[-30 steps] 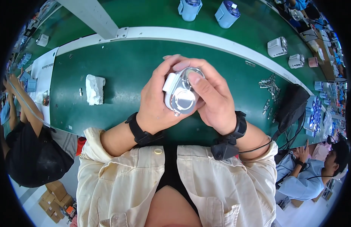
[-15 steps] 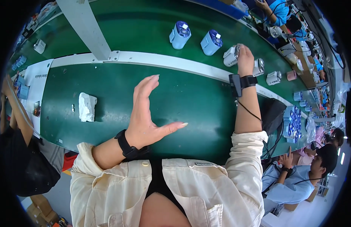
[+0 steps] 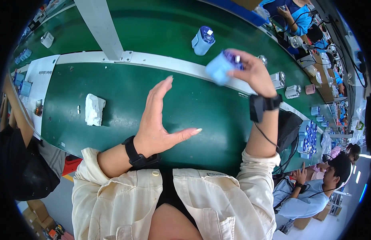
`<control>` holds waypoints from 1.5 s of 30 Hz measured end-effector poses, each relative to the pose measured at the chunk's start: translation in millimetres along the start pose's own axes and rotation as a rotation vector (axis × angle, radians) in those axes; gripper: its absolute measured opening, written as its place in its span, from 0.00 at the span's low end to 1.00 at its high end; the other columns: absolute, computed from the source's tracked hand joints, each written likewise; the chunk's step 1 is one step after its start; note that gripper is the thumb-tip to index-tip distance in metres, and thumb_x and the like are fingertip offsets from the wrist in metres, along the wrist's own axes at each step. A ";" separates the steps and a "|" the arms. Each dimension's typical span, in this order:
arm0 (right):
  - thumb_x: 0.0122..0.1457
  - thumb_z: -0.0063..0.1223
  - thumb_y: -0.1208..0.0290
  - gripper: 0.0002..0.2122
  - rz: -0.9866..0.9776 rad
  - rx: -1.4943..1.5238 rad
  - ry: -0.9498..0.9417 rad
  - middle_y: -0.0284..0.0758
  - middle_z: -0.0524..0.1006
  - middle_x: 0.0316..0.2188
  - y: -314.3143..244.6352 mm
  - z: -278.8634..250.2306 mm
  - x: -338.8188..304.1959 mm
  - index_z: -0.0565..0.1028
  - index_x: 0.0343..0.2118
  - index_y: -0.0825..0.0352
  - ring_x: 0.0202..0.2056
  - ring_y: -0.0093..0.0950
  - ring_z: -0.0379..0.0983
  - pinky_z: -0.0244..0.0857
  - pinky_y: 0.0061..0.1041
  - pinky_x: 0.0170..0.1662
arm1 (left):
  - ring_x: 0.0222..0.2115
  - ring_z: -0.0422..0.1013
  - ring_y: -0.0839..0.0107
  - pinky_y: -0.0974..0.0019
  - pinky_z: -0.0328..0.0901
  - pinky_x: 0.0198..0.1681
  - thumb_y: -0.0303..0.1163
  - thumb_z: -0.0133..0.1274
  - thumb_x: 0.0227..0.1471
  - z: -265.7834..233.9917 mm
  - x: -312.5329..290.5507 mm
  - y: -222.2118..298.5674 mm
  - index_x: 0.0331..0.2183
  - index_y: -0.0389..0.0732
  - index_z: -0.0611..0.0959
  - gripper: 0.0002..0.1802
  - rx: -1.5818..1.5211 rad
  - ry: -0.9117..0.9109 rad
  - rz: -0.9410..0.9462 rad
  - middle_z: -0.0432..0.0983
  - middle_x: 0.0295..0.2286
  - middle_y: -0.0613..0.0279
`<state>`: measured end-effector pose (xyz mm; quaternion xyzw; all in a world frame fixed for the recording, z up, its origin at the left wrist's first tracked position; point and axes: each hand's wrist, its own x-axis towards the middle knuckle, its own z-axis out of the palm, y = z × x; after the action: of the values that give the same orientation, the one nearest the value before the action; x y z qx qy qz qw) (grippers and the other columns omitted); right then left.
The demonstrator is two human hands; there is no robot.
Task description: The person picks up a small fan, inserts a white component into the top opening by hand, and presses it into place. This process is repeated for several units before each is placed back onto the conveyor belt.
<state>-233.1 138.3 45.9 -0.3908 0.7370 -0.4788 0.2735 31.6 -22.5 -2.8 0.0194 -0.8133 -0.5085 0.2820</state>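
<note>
My right hand (image 3: 255,74) is closed on a light-blue housing with a dark-blue top (image 3: 218,68), tilted and blurred by motion over the white rail. Thumb and fingers clasp its dark-blue end. Beyond the rail stands a similar blue housing (image 3: 202,42). White housings with metallic ends (image 3: 278,80) sit to the right of my right wrist; one more shows only its end behind the hand. My left hand (image 3: 155,124) hovers over the green table (image 3: 209,140), thumb and fingers spread, holding nothing. A crumpled white wad (image 3: 94,110) lies left of it.
The white rail (image 3: 161,63) with an upright post (image 3: 98,30) divides the table from the far green surface. A tiny metallic piece (image 3: 78,109) lies beside the wad. At right are a black bag (image 3: 288,126) and a stack of blue housings (image 3: 308,138). People sit at both sides.
My right hand has left a white housing and taken hold of a blue one, bringing it nearer over the rail. The other blue housing appears farther right. My left hand keeps its spread pose.
</note>
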 end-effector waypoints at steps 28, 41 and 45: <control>0.50 0.62 0.83 0.04 -0.163 0.108 0.154 0.34 0.75 0.27 -72.6 116.8 -83.9 0.79 0.29 0.73 0.30 0.21 0.69 0.62 0.19 0.35 | 0.36 0.76 0.65 0.68 0.70 0.41 0.33 0.73 0.33 1.9 -3.7 15.4 0.61 0.35 0.57 0.57 0.053 -0.020 0.024 0.77 0.36 0.52; 0.51 0.61 0.83 0.04 -0.334 0.064 0.368 0.35 0.75 0.28 -51.6 144.6 -79.8 0.78 0.31 0.72 0.27 0.22 0.68 0.62 0.20 0.31 | 0.37 0.76 0.66 0.68 0.70 0.41 0.31 0.73 0.32 3.2 -5.6 14.6 0.60 0.36 0.59 0.55 0.191 0.072 0.032 0.76 0.37 0.51; 0.52 0.60 0.83 0.04 -0.253 0.272 0.291 0.37 0.74 0.30 -46.0 141.6 -79.8 0.77 0.31 0.72 0.29 0.23 0.69 0.63 0.19 0.31 | 0.37 0.75 0.66 0.68 0.69 0.42 0.31 0.72 0.32 3.3 -5.7 15.4 0.60 0.36 0.59 0.55 0.183 0.078 0.040 0.76 0.38 0.51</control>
<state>-65.0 124.6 35.0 -0.3665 0.6427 -0.6553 0.1523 38.7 -10.6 6.5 0.0486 -0.8452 -0.4250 0.3205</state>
